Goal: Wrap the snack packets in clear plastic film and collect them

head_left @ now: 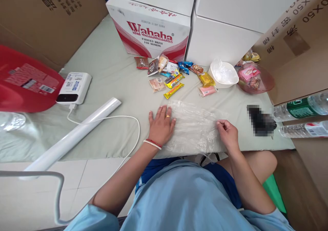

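In the head view, a clear plastic bag lies flat on the pale green cloth just below the middle of the frame, its long axis running left to right between the two hands. The left hand rests on the bag's left end, palm down with fingers spread and flat; it presses the film and grips nothing. The right hand sits at the bag's right end, thumb and fingers pinched closed on the bag's edge, so the bag stretches leftward from that pinch toward the flat palm. Both hands touch the bag, and neither is clearly nearer to its middle. Above the bag, near the centre of the frame, a scatter of snack packets lies well apart from the hands, with a white bowl and a pink bowl to their right. A Wahaha box stands behind them at the top. At the left, a white tube lies slantwise, a white cable curving beside it from a white charger. The bag's outline is hard to trace because the film is see-through and crumpled; its opening cannot be made out. A dark thing at the right is blurred, and two bottles are cut off by the right edge.
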Demonstrator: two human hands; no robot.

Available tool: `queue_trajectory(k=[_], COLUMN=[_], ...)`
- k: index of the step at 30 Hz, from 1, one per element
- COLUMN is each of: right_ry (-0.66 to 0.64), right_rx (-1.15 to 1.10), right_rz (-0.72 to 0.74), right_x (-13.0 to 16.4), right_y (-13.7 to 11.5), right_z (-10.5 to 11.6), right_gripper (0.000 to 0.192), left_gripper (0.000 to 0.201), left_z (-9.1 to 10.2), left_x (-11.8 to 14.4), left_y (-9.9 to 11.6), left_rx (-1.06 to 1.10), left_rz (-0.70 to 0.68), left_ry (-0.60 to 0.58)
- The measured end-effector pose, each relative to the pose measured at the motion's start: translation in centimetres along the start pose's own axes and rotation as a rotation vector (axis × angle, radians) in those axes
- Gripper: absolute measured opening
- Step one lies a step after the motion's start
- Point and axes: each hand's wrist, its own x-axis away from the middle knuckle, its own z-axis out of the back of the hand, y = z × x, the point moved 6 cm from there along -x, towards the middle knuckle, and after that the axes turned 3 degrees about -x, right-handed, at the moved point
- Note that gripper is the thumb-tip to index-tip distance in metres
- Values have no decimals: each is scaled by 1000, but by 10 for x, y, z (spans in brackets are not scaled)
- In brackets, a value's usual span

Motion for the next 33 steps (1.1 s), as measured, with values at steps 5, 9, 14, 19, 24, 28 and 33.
queue_trajectory(k=[5,9,14,19,24,28,33], right_ry=[202,-140,-962,-823,-148,-304,-458], right_rx=[163,-20,-396,-475,-405,-235,50], right_rz=[284,530,231,110,266,501,597], right_x=[-3,1,9,-50,-112,-74,-21], right_y=[-36,-103,-127,-119,-127,-133,-106], right_z=[14,-23,-130,-173,-127,-123,-121], right_gripper=[40,24,29,35,42,28,22], left_gripper=[39,42,45,47,48,47,50], left_z=[12,2,-6,-5,-5,-3,-1], left_x=[15,23,26,31,32,30,28], left_y=[8,18,21,21,20,17,8], left_rx=[37,59,0,-25,-28,3,13], left_rz=[-117,-215,-166,-165,-174,-160,-69], left_ry=[104,22,-43,-49,-48,-50,-45])
